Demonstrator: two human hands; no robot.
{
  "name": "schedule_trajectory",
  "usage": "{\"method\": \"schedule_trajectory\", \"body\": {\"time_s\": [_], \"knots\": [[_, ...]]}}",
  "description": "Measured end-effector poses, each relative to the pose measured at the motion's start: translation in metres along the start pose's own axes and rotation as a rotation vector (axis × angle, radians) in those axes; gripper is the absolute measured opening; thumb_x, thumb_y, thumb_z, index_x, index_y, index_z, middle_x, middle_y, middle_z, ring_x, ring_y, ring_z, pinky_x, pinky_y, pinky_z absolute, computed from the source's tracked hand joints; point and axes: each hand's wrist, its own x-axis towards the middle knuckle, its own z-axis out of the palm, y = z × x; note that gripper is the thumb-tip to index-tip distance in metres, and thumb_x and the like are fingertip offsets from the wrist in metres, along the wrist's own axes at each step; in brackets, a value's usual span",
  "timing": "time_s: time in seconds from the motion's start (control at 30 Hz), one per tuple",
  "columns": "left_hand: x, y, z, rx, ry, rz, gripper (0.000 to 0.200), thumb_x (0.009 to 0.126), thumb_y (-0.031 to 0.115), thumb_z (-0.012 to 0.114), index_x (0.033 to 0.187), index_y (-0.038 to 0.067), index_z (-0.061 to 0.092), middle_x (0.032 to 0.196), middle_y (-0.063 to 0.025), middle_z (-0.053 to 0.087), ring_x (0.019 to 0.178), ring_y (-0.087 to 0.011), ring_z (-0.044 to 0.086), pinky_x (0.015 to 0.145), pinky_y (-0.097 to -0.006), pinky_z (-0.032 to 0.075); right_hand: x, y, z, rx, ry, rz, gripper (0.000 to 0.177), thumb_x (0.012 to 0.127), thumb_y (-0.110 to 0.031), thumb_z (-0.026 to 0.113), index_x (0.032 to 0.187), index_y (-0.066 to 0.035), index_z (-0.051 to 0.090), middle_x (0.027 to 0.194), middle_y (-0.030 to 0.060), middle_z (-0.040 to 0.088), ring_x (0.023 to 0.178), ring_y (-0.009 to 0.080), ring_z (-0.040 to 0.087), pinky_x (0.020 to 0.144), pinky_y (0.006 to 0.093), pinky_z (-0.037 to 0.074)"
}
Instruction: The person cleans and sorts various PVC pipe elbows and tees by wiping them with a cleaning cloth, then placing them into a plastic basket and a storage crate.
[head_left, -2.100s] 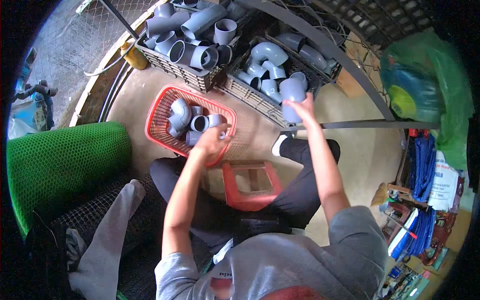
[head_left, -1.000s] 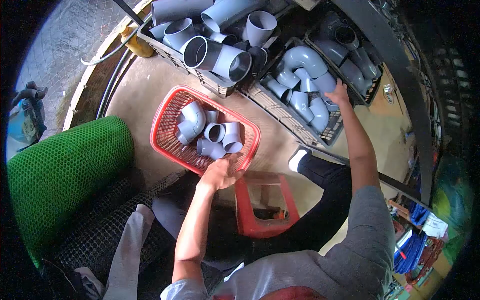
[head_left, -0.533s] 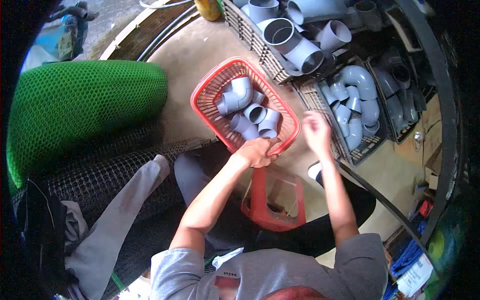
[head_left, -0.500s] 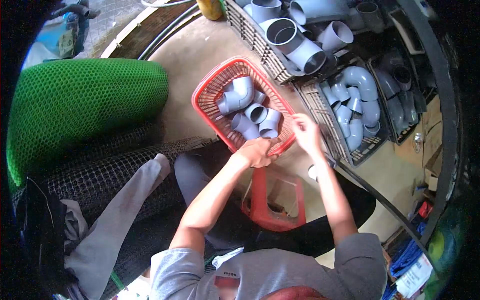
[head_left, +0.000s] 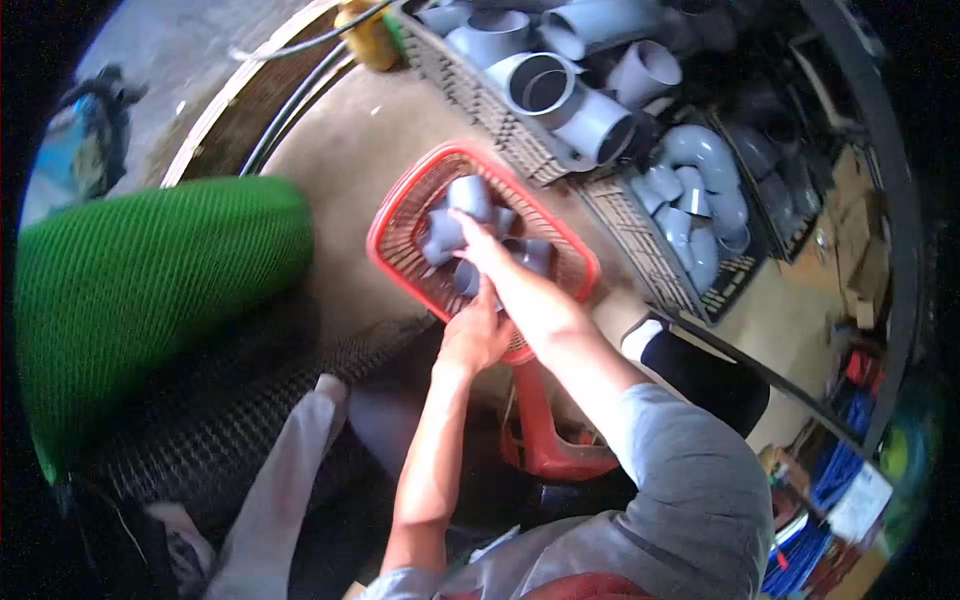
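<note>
A red plastic basket (head_left: 585, 262) holds several grey pipe fittings. My right hand (head_left: 480, 245) reaches into it, its fingers on or beside an elbow-shaped fitting (head_left: 468, 197) near the far end; whether it grips the fitting is unclear. My left hand (head_left: 476, 335) is at the near rim, with fingers pointing inward beside another grey fitting (head_left: 466, 278). Blur hides how its fingers meet the rim or that fitting. Beneath the basket's near end stands a red stool (head_left: 545, 440).
Crates of grey fittings (head_left: 530, 145) (head_left: 645, 240) line the right side. A green mesh roll (head_left: 170, 290) lies left above black mesh (head_left: 250, 400). A yellow container (head_left: 370, 38) stands at the top. A dark bar (head_left: 760, 375) crosses the lower right.
My right hand has left the basket's right rim and moved left over the fittings inside. My left hand has shifted slightly left and down. The whole view has turned a little.
</note>
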Motion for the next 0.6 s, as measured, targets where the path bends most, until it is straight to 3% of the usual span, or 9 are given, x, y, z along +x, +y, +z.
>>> {"method": "schedule_trajectory", "body": {"time_s": [0.1,0.17,0.23,0.27,0.37,0.43,0.47,0.5,0.6], "knots": [[0.005,-0.015,-0.005,-0.054,-0.018,0.094,0.08,0.091,0.027,0.066,0.155,-0.004,0.029,0.133,-0.0324,0.061,0.122,-0.0459,0.061,0.106,-0.0516,0.048,-0.038,-0.02,0.004,-0.025,0.018,0.03,0.095,0.074,-0.05,0.088,0.15,-0.013,0.045,0.147,0.0127,0.052,0.136,0.0372,0.047,0.101,0.0643,0.049],[0.005,-0.02,-0.011,-0.132,0.071,0.22,0.063,0.092,0.023,0.067,0.148,0.001,0.05,0.128,-0.0267,0.066,0.115,-0.0416,0.065,0.104,-0.0484,0.049,-0.065,-0.031,-0.022,0.032,-0.277,0.024,0.083,0.079,-0.045,0.086,0.145,-0.011,0.05,0.14,0.0152,0.057,0.125,0.0384,0.057,0.094,0.0586,0.055],[0.004,-0.014,-0.016,-0.398,0.135,0.203,0.057,0.09,0.016,0.068,0.143,0.001,0.054,0.125,-0.0254,0.066,0.117,-0.0395,0.064,0.106,-0.0481,0.049,-0.114,-0.046,-0.046,-0.034,-0.326,0.117,0.076,0.074,-0.042,0.088,0.136,-0.009,0.058,0.126,0.0116,0.065,0.11,0.0278,0.066,0.091,0.0484,0.057],[0.007,-0.015,-0.019,-0.255,0.327,0.299,0.055,0.09,0.014,0.068,0.142,0.001,0.054,0.128,-0.0256,0.063,0.12,-0.0396,0.062,0.106,-0.0481,0.048,-0.115,-0.033,-0.064,0.03,-0.442,-0.104,0.061,0.079,-0.037,0.086,0.127,-0.007,0.064,0.111,0.0092,0.07,0.098,0.0261,0.07,0.083,0.0428,0.06],[0.009,0.005,-0.027,-0.104,0.647,0.406,0.059,0.089,0.018,0.076,0.141,0.002,0.055,0.144,-0.0261,0.05,0.131,-0.0428,0.054,0.107,-0.0461,0.047,-0.187,-0.029,-0.13,-0.067,-0.317,-0.239,0.074,0.085,-0.022,0.083,0.146,-0.006,0.043,0.123,0.0108,0.064,0.116,0.0253,0.064,0.102,0.0417,0.053],[0.004,0.023,-0.016,-0.26,0.483,0.424,0.072,0.086,0.025,0.082,0.146,0.001,0.05,0.144,-0.0247,0.051,0.132,-0.0396,0.054,0.109,-0.045,0.046,-0.222,-0.021,-0.175,-0.049,-0.419,-0.373,0.084,0.09,-0.019,0.079,0.156,-0.008,0.028,0.139,0.0119,0.056,0.129,0.0257,0.057,0.11,0.0412,0.048],[0.009,0.03,-0.004,-0.499,0.279,0.414,0.089,0.082,0.033,0.087,0.152,0.001,0.043,0.148,-0.0245,0.05,0.137,-0.0366,0.051,0.112,-0.0441,0.043,-0.235,-0.015,-0.19,-0.081,-0.421,-0.447,0.082,0.092,-0.022,0.077,0.157,-0.009,0.028,0.144,0.0126,0.052,0.133,0.0267,0.053,0.109,0.0418,0.048],[0.007,0.039,0.012,-0.421,0.238,0.43,0.099,0.079,0.037,0.089,0.156,0.001,0.037,0.151,-0.0249,0.049,0.14,-0.0353,0.049,0.115,-0.0437,0.041,-0.247,-0.009,-0.206,-0.111,-0.42,-0.522,0.08,0.094,-0.024,0.075,0.158,-0.011,0.029,0.148,0.0132,0.048,0.137,0.0276,0.049,0.108,0.0424,0.048],[-0.01,0.082,0.022,-0.334,0.103,0.457,0.093,0.077,0.034,0.091,0.152,0.003,0.045,0.145,-0.023,0.056,0.136,-0.0339,0.054,0.113,-0.0424,0.043,-0.328,-0.031,-0.231,-0.154,-0.378,-0.269,0.081,0.091,-0.036,0.078,0.155,-0.01,0.035,0.145,0.0125,0.051,0.135,0.0285,0.049,0.103,0.0496,0.049]]}}
